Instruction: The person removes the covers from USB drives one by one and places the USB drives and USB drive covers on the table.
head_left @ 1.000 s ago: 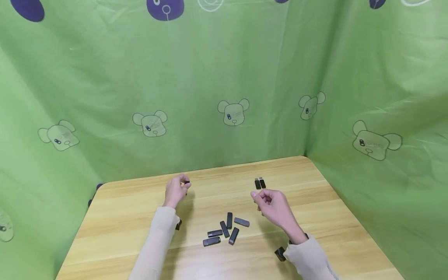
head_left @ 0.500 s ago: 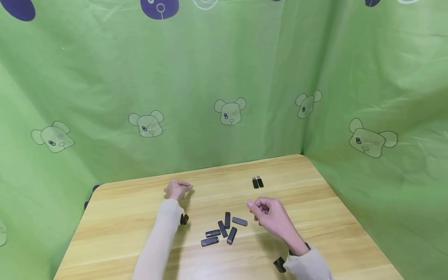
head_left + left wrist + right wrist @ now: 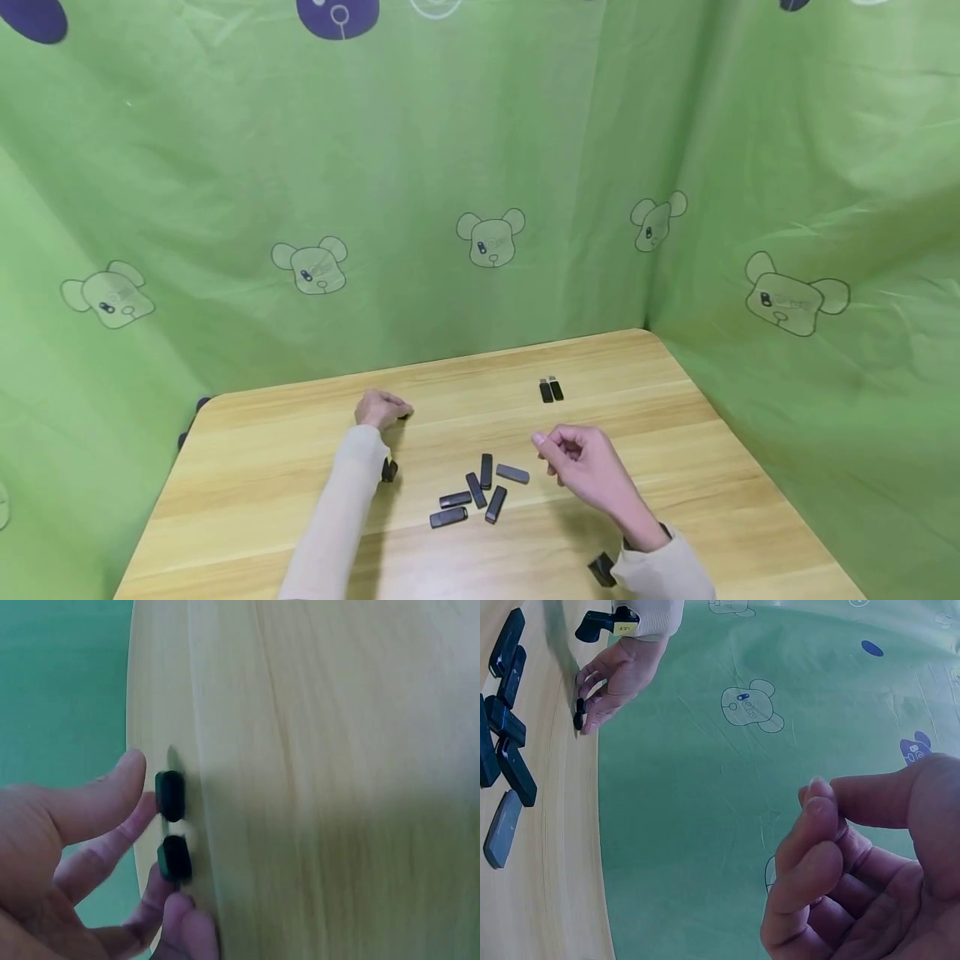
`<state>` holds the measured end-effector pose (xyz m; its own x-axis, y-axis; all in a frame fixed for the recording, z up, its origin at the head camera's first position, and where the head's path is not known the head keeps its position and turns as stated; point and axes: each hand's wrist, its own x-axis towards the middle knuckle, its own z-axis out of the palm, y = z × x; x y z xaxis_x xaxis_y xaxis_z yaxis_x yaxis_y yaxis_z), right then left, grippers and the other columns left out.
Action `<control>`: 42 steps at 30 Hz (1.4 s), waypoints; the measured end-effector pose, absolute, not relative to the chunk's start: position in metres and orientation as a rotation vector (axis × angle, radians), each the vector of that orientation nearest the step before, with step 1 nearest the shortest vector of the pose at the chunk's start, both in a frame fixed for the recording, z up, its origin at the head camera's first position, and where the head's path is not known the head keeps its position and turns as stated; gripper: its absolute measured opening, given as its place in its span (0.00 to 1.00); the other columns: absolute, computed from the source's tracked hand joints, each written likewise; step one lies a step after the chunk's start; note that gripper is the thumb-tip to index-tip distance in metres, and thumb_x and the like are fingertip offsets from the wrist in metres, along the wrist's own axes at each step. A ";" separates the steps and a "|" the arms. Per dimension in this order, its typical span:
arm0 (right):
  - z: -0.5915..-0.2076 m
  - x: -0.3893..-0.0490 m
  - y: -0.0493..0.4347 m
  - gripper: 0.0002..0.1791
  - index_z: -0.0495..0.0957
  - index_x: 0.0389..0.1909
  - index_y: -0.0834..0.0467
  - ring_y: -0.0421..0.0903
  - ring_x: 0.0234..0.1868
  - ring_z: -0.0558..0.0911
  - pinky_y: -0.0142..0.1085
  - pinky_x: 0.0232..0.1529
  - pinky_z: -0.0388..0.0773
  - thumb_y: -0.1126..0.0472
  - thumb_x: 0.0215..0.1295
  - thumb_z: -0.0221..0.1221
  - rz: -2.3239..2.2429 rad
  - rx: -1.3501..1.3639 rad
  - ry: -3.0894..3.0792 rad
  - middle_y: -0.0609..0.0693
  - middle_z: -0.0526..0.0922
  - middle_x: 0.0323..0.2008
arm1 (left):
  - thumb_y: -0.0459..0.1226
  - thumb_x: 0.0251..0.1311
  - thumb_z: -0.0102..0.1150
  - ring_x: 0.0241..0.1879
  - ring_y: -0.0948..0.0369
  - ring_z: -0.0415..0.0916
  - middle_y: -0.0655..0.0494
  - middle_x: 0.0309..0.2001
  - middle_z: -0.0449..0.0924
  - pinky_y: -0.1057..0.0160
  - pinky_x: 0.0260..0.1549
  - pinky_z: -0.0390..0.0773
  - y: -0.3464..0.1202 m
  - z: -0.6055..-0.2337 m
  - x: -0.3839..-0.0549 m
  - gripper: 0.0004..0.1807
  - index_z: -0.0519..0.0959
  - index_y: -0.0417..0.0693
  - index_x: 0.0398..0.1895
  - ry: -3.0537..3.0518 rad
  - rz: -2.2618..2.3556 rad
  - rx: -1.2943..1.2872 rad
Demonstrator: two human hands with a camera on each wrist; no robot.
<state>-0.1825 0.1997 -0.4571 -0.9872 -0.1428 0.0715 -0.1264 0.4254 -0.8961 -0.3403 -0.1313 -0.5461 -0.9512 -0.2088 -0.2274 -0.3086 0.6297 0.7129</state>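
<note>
My left hand (image 3: 379,408) is down near the far left edge of the table. Two small black USB stick caps (image 3: 172,796) stand side by side there, seen end-on in the left wrist view. Its fingertips (image 3: 154,879) are right at the caps, while the thumb is a little apart from them. Over the right half of the table hovers my right hand (image 3: 587,462), loosely curled. Thumb and index tips meet in the right wrist view, with nothing visible between them. Between the hands lie several dark USB sticks (image 3: 486,472), one of them a greyer stick (image 3: 513,473).
Two black uncapped USB sticks (image 3: 546,392) lie parallel near the back of the wooden table (image 3: 247,483), metal plugs pointing away. A green curtain (image 3: 390,167) with bear prints stands behind and at both sides. Each wrist carries a small black camera (image 3: 602,570).
My left hand, a second ago raised with a black cap in its fingers, has lowered to the table. The right hand stays about where it was. The view shifts slightly.
</note>
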 end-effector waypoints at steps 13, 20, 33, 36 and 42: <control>-0.465 -0.183 0.200 0.14 0.81 0.27 0.58 0.39 0.17 0.75 0.29 0.16 0.71 0.54 0.70 0.62 -1.634 -0.225 2.626 0.59 0.81 0.21 | 0.36 0.56 0.73 0.47 0.49 0.80 0.46 0.43 0.88 0.48 0.57 0.76 -0.138 -0.551 -0.343 0.09 0.87 0.41 0.37 2.748 1.169 -0.315; -0.470 -0.183 0.201 0.12 0.82 0.28 0.58 0.38 0.17 0.75 0.29 0.17 0.72 0.56 0.70 0.63 -1.587 -0.252 2.653 0.59 0.82 0.22 | 0.36 0.56 0.72 0.47 0.50 0.80 0.47 0.43 0.89 0.47 0.57 0.76 -0.140 -0.555 -0.344 0.06 0.87 0.42 0.35 2.778 1.169 -0.332; -0.477 -0.184 0.190 0.04 0.82 0.30 0.53 0.34 0.24 0.76 0.28 0.26 0.78 0.61 0.66 0.66 -1.448 -0.398 2.846 0.47 0.82 0.23 | 0.37 0.59 0.70 0.35 0.57 0.77 0.49 0.37 0.87 0.59 0.40 0.76 -0.142 -0.561 -0.346 0.06 0.86 0.43 0.32 2.760 1.214 -0.334; -0.481 -0.186 0.186 0.04 0.83 0.31 0.52 0.31 0.25 0.75 0.26 0.29 0.78 0.63 0.63 0.68 -1.354 -0.537 2.939 0.41 0.81 0.24 | 0.37 0.61 0.69 0.35 0.57 0.77 0.47 0.39 0.87 0.61 0.36 0.75 -0.143 -0.561 -0.345 0.07 0.86 0.41 0.34 2.770 1.216 -0.328; -0.490 -0.190 0.178 0.04 0.84 0.33 0.53 0.30 0.30 0.75 0.28 0.32 0.79 0.64 0.60 0.69 -1.093 -0.723 3.031 0.39 0.83 0.29 | 0.40 0.67 0.63 0.41 0.50 0.83 0.39 0.50 0.85 0.55 0.41 0.82 -0.144 -0.557 -0.338 0.17 0.80 0.38 0.54 2.759 1.299 -0.352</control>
<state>-0.1900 0.1784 -0.4901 -0.8919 -0.3466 0.2904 -0.4522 0.6870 -0.5688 -0.3376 -0.1441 -0.5574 -0.9712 -0.1751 -0.1616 -0.2361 0.6161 0.7515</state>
